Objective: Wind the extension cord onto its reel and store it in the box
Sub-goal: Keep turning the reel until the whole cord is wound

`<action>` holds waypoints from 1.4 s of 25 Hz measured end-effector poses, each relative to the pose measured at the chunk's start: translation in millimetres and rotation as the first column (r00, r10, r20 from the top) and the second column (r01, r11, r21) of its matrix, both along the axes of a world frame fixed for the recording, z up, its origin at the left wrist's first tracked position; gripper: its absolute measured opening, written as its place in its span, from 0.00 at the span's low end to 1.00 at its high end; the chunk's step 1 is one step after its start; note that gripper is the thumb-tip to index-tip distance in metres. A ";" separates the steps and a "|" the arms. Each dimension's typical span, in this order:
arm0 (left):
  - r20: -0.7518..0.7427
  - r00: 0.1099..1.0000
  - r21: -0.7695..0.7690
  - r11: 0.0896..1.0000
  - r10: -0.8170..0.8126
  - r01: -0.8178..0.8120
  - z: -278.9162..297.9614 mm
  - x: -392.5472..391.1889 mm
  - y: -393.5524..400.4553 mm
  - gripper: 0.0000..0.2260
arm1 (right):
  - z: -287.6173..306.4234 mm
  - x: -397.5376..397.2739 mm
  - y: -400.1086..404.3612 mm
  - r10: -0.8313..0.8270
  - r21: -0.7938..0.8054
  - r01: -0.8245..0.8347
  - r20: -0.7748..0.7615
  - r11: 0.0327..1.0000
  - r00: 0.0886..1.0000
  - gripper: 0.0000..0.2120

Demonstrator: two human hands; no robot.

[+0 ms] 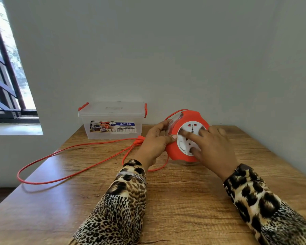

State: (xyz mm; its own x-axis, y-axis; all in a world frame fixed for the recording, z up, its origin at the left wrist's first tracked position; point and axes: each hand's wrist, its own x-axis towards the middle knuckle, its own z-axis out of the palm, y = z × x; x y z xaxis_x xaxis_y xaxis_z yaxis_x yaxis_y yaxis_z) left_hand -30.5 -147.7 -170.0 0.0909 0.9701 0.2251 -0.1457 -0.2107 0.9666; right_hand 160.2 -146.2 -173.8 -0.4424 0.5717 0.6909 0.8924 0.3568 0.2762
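Orange plastic is gripped at the reel's rim by the left hand, whose fingers are curled round the edge with the thumb laid across the front, so that the housing is kept on its edge and steadied, it seems, against the turning. The right hand is laid on the white socket face with its fingers extended and one fingertip set low in what appears to be a recess of the disc; nothing is clasped by it, and the pose is best read as a finger-crank by which the centre is spun and the cord drawn in. The reel is thus held upright on the desk, tilted a little toward the person, with a transparent drum showing behind the orange front. From beneath the left hand the orange cord is led out to the left in a long loose loop across the desk, so most of the length is judged not yet wound; the slack is left free, presumably so it can feed without snagging. The plug end cannot be made out. Behind the loop, against the wall, the clear box is stood with its lid on and its orange latches at the ends, near the reel but not touching it, ready for the storing step. A window is seen at far left.
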 end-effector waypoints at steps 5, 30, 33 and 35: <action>0.033 0.997 0.011 0.998 0.065 -0.066 -5.1 14.2 -4.3 0.23 | -5.6 -11.0 -7.1 -0.113 -0.028 0.109 -0.298 0.994 0.948 0.31; 0.000 1.000 -0.042 0.999 0.000 0.000 -2.4 -1.9 5.1 0.23 | 14.9 4.4 -1.7 0.173 -0.335 -0.119 0.135 0.935 0.976 0.23; -0.044 0.999 -0.002 1.000 -0.007 0.007 0.0 0.8 5.6 0.25 | 16.4 6.8 -2.0 0.128 -0.284 -0.076 0.168 0.956 0.978 0.26; -0.071 0.997 0.032 0.999 0.001 0.001 -0.1 3.5 5.7 0.24 | 15.5 8.4 -5.0 0.113 -0.203 -0.079 0.163 0.976 0.980 0.28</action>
State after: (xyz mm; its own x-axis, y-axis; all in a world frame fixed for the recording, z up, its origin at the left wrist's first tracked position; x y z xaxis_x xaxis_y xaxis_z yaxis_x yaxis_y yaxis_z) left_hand -27.0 -142.0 -170.1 0.1078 0.9625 0.2491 -0.0769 -0.2417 0.9673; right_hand 168.6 -151.2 -158.3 -0.6044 0.6365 0.4792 0.7963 0.5004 0.3398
